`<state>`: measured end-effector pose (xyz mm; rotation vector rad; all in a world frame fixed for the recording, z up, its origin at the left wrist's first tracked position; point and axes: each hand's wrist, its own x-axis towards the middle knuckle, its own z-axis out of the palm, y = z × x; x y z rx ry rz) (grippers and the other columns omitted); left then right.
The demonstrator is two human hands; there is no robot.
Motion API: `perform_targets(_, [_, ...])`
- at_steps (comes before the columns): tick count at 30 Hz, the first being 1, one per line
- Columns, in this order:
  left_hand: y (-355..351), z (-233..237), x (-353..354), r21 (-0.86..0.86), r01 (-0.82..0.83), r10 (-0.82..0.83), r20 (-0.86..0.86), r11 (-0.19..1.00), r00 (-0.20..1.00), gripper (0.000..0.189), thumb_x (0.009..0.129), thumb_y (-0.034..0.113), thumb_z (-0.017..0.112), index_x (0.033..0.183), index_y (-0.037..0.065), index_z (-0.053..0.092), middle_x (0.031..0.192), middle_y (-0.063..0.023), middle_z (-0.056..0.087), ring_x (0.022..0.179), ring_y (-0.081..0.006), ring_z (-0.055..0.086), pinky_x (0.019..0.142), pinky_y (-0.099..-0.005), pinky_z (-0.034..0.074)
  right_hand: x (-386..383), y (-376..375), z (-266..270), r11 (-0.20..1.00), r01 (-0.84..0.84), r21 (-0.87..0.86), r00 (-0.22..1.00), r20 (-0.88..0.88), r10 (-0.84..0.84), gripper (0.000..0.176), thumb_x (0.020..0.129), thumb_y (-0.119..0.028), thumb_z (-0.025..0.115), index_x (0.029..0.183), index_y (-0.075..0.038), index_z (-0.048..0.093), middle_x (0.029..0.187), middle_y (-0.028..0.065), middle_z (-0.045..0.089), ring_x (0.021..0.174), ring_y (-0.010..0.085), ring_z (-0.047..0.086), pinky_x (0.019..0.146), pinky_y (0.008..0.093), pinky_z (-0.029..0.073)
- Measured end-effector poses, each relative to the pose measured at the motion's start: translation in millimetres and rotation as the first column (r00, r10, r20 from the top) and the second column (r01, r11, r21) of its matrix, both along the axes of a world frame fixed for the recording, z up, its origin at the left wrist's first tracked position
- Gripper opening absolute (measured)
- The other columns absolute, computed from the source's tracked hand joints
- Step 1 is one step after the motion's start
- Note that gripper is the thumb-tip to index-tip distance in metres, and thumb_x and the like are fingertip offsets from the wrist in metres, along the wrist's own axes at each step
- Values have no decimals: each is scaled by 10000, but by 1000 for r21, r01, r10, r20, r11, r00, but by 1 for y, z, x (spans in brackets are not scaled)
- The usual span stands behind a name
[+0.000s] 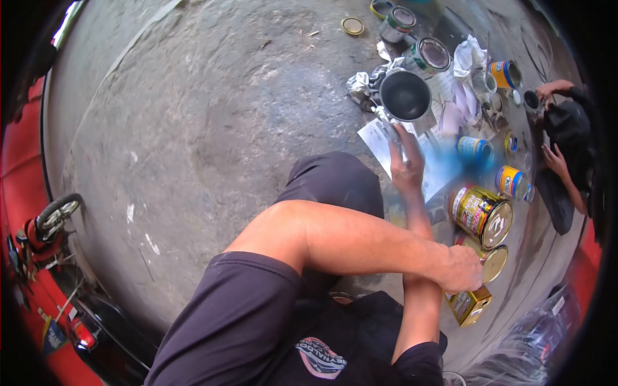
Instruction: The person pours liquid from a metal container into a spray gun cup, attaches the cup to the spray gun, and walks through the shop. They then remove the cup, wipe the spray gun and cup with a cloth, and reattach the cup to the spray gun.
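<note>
My right hand is wrapped around the metal handle of a spray gun. A round cup with a dark inside sits at the gun's far end, above papers on the floor. My left forearm crosses over my right arm. My left hand has its fingers curled beside a gold round can; whatever is in them is hidden. Close by are a large labelled paint can and a rectangular gold tin. A blue haze blurs part of the papers and a small blue-labelled can.
Several more cans, including a grey-topped one, stand among crumpled cloths. A gold lid lies on the concrete floor. At right, another person holds a dark cup. A motorcycle stands at lower left.
</note>
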<state>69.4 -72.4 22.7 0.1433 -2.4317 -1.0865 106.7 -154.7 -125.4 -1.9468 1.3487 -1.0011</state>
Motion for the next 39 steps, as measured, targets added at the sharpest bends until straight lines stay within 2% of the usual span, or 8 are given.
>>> perform_targets(3, [-1, 0, -2, 7, -12, 12, 3, 1000, 1000, 152, 828, 209, 724, 873, 68, 757, 858, -147, 756, 889, -358, 764, 796, -467, 602, 4, -2, 4, 998, 56, 12, 998, 25, -56, 392, 935, -4, 679, 1327, -9, 671, 1081, 180, 711, 977, 375, 703, 870, 423, 544])
perform_targets(10, [-4, 1, -3, 17, 16, -16, 14, 1000, 1000, 156, 838, 208, 712, 887, 69, 765, 866, -154, 758, 901, -360, 767, 799, -468, 604, 2, -7, 9, 998, 3, 55, 1000, -6, -3, 418, 918, -1, 690, 1336, -13, 668, 1064, 182, 711, 979, 389, 700, 854, 436, 545])
perform_targets(17, [-1, -3, -6, 7, -1, 1, -31, 1000, 1000, 162, 833, 208, 708, 880, 66, 768, 866, -157, 762, 898, -362, 769, 800, -470, 607, 3, -2, 4, 1000, 26, 0, 999, 45, -26, 443, 901, 34, 686, 1341, -17, 666, 1072, 179, 710, 980, 388, 700, 852, 441, 549])
perform_targets(27, [-2, 1, -2, 30, -11, 11, -15, 1000, 1000, 159, 838, 211, 702, 861, 66, 763, 844, -154, 755, 877, -368, 767, 782, -481, 607, 2, -2, 6, 999, 31, 11, 999, 14, -31, 448, 891, 41, 692, 1334, -19, 667, 1078, 179, 709, 990, 376, 705, 870, 444, 551])
perform_targets(29, [-3, 2, 0, 38, 1, -1, -8, 999, 1000, 158, 838, 209, 701, 858, 65, 762, 838, -154, 752, 872, -368, 766, 776, -481, 607, -4, -4, 5, 1000, -6, 7, 999, -50, 6, 443, 895, 34, 688, 1334, -24, 669, 1079, 182, 709, 995, 385, 702, 875, 449, 550])
perform_targets(31, [-5, 5, 0, 42, 39, -41, 36, 998, 999, 272, 764, 206, 790, 972, 30, 804, 931, -186, 794, 946, -386, 784, 820, -479, 632, -6, -5, 6, 1000, -2, 9, 999, -47, 2, 447, 894, 34, 685, 1336, -28, 670, 1080, 183, 710, 997, 391, 700, 874, 448, 551])
perform_targets(36, [-6, 6, 2, 32, 45, -46, 31, 998, 998, 274, 770, 214, 779, 972, 31, 803, 948, -188, 795, 961, -382, 783, 838, -477, 630, -4, -6, 16, 998, 45, 46, 999, 18, -46, 448, 897, 34, 676, 1340, -32, 670, 1086, 182, 713, 994, 396, 700, 866, 450, 553])
perform_targets(39, [-8, 6, 2, 37, 54, -56, 39, 998, 998, 277, 770, 219, 779, 970, 29, 799, 957, -191, 794, 969, -383, 781, 847, -477, 629, -1, -7, 18, 996, -64, 69, 995, -77, 69, 438, 908, 23, 686, 1343, -31, 671, 1078, 181, 714, 989, 376, 708, 862, 443, 553])
